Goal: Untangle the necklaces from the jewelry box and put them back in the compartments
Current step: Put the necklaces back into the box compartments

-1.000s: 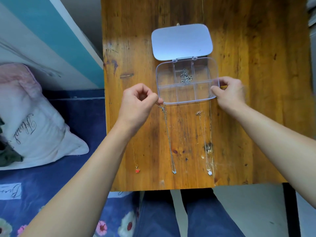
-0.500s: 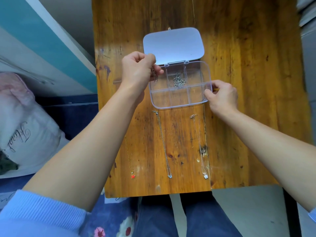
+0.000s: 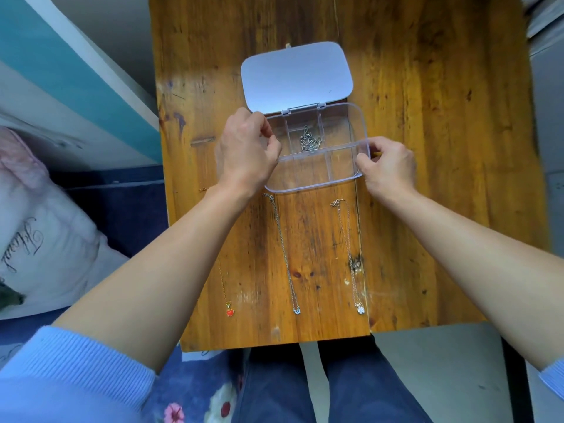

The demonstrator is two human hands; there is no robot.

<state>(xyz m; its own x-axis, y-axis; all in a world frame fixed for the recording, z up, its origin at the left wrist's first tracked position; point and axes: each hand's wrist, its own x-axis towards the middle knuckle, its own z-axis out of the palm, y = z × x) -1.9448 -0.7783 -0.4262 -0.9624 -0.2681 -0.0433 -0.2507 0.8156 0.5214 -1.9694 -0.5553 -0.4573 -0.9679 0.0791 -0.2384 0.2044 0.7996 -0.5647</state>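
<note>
A clear plastic jewelry box [image 3: 311,186] lies open on the wooden table [image 3: 427,148], its white lid [image 3: 297,77] folded back. A tangled silver chain [image 3: 309,141] sits in the middle back compartment. My left hand [image 3: 247,151] hovers over the left back compartment with thumb and fingertips pinched together. Anything they hold is hidden by the fingers. My right hand [image 3: 387,167] grips the box's right edge. Three necklaces lie straight below the box: a gold one with a red pendant [image 3: 229,312], a silver one [image 3: 287,254], and one with a flower pendant [image 3: 351,254].
The table's near edge [image 3: 274,343] is just above my knees. A pillow [image 3: 45,239] and blue bedding lie to the left. The right half of the table is bare wood.
My left hand rose from the box's front-left corner to the left back compartment, with a short chain dangling from its fingers half a second ago. The right hand stays on the box edge.
</note>
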